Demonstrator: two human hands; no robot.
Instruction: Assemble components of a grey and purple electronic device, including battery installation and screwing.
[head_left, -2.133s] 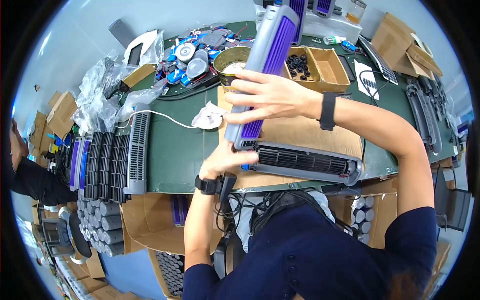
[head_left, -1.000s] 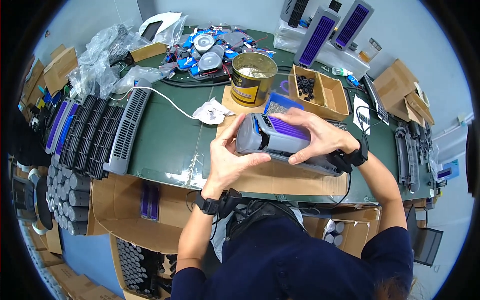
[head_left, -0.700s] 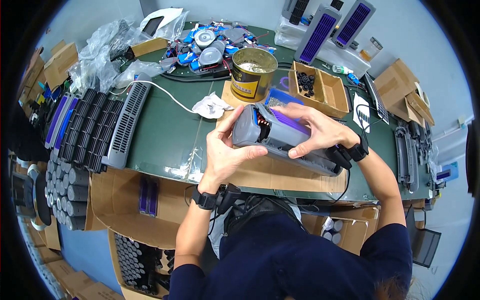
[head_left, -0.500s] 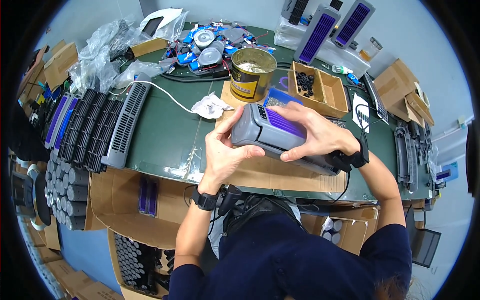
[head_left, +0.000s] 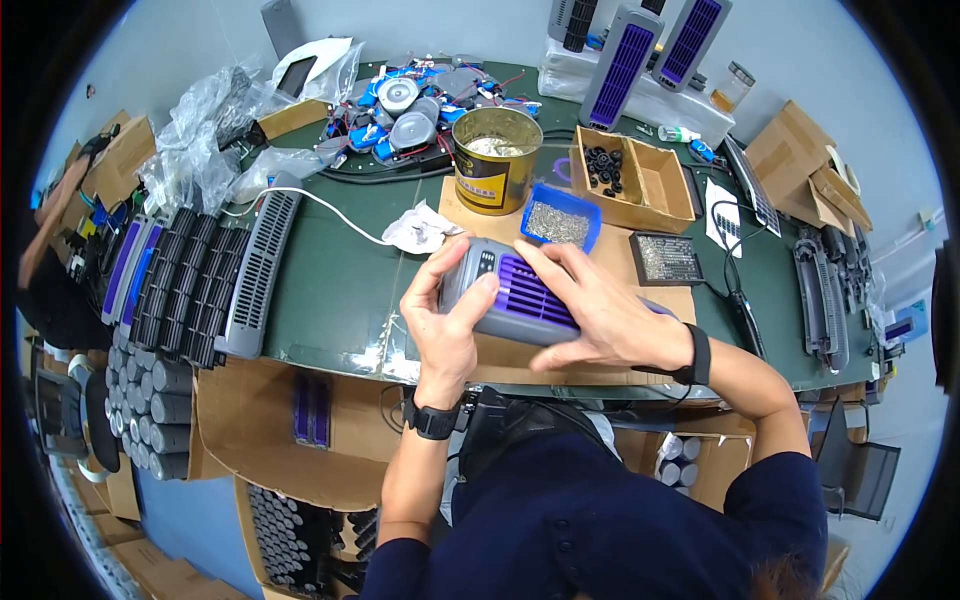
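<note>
A grey tower fan housing with a purple grille (head_left: 522, 292) is held above the cardboard sheet at the table's near edge. Its grille faces up, and a small button panel shows at its left end. My left hand (head_left: 445, 330) is closed around that end, thumb on top beside the buttons. Across the right part of the housing lies my right hand (head_left: 625, 325), fingers over the grille and thumb at the near side. Its palm hides much of the fan's right end. Just beyond the fan are a blue tray of screws (head_left: 560, 222) and a crumpled white tissue (head_left: 420, 230).
A metal can (head_left: 495, 165), a wooden box of black parts (head_left: 640, 185) and a dark screw box (head_left: 666, 258) stand behind my hands. An electric screwdriver (head_left: 742, 320) lies at right. Speaker-like parts pile up at the back; black rollers (head_left: 185, 280) line the left.
The fan has rolled so its grille faces up, and the seam gap seen before no longer shows. My left thumb moved onto its top; my right hand moved lower across it.
</note>
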